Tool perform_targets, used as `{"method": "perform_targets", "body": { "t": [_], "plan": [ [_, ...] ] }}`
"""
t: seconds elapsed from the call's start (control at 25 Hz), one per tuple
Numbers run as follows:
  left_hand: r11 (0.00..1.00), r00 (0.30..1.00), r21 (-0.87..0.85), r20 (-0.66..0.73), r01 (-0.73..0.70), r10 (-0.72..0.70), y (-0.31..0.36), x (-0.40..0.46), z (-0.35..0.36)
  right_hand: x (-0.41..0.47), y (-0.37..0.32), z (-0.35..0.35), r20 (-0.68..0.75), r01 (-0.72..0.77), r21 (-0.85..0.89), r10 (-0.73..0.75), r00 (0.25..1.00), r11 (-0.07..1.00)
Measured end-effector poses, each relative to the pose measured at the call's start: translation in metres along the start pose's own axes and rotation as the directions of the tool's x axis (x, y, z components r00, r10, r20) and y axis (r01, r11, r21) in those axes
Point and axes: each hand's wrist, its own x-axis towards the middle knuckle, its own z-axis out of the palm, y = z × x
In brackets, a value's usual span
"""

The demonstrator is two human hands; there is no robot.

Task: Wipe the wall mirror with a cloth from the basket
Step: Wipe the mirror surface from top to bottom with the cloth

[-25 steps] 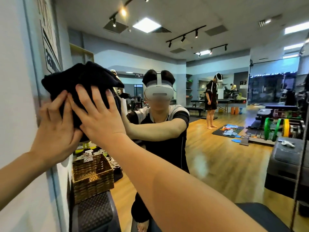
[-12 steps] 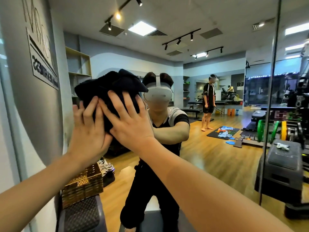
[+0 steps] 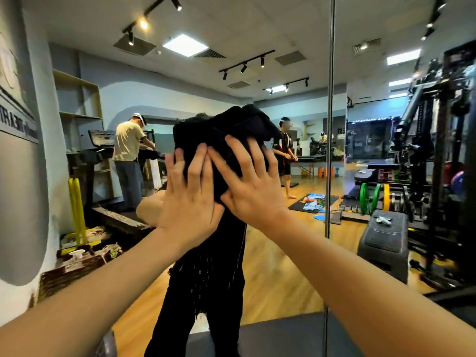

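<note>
Both hands and cloth (image 3: 226, 140) shifted right across mirror (image 3: 296, 253) since earlier frame; basket (image 3: 69, 269) low left; left hand (image 3: 189, 199), right hand (image 3: 253, 186) flat, fingers spread, pressing bunched black cloth on glass; vertical seam (image 3: 329, 124) right; wood floor reflected.

Treadmill (image 3: 103, 161), green weight plates (image 3: 364, 198), perhaps a step box (image 3: 386, 238).

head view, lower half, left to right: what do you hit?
Wicker basket → yellow posts → treadmill → left hand → right hand, both pressing the black cloth → mirror seam → green plates → black step box.
</note>
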Motion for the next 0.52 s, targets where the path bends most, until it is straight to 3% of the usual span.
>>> {"method": "perform_targets", "body": {
  "t": [0.24, 0.52],
  "plan": [
    [0.999, 0.998, -0.013, -0.026, -0.053, 0.053, 0.082, 0.037, 0.019, -0.029, 0.085, -0.017, 0.010, -0.034, -0.065, 0.034, 0.999, 0.997],
    [0.999, 0.999, -0.018, -0.019, -0.049, 0.049, 0.101, 0.041, 0.021, -0.038, 0.100, -0.019, 0.007, -0.034, -0.020, 0.034, 0.999, 0.999]
  ]
}}
